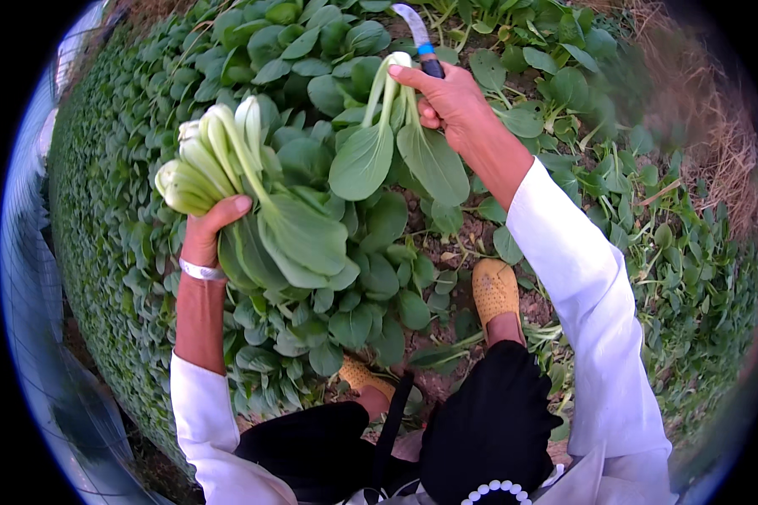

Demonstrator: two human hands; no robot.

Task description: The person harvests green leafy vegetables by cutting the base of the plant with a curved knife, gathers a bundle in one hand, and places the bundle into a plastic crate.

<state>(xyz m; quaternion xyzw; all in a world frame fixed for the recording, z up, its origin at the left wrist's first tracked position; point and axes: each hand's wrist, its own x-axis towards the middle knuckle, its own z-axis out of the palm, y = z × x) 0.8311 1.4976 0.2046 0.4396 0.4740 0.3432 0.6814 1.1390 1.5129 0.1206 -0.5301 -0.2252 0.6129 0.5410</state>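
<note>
My left hand (215, 220) is closed round a bunch of bok choy (206, 160), its pale stem ends pointing up and left and its broad green leaves (303, 240) hanging down to the right. Up and to the right, my right hand (451, 97) pinches a single small bok choy (387, 93) by its pale base, leaves drooping. That same hand also grips a small curved knife (414, 29) by its dark handle with a blue band; the blade points up, away from me. The two hands are apart.
Dense rows of growing bok choy (126, 278) cover the ground on the left and ahead. Dry straw (724, 143) lies at the far right. Sheeting (29, 286) runs along the left edge. My feet, in tan perforated shoes (495, 290), stand on soil among plants.
</note>
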